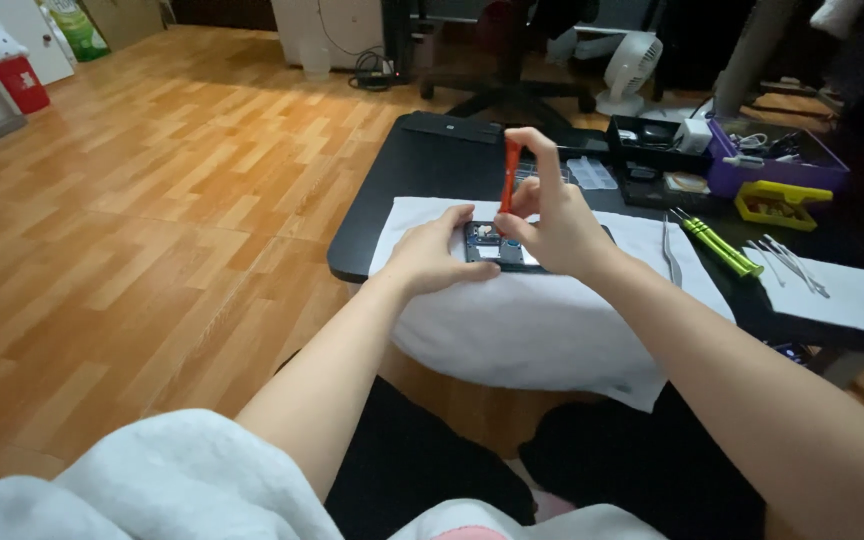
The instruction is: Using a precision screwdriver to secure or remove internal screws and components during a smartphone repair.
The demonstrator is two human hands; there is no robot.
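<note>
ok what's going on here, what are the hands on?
A person sits at a low black table with an opened phone lying on a white cloth. The left hand steadies the phone's edge. The right hand holds an orange screwdriver upright, tip down into the phone's upper part. Two green screwdrivers and metal tweezers lie to the right, with a purple tray behind.

I see a matt black table top (402,170) under a soft white cloth (542,320) that looks like terry. My right hand (552,225) pinches a smooth orange plastic pry tool (509,175); my left hand (432,255) rests on an opened phone (497,250), dark inside with glossy bits. The green-handled screwdrivers (717,245) have shiny plastic grips. The wood-look floor (152,200) has a satin sheen.
</note>
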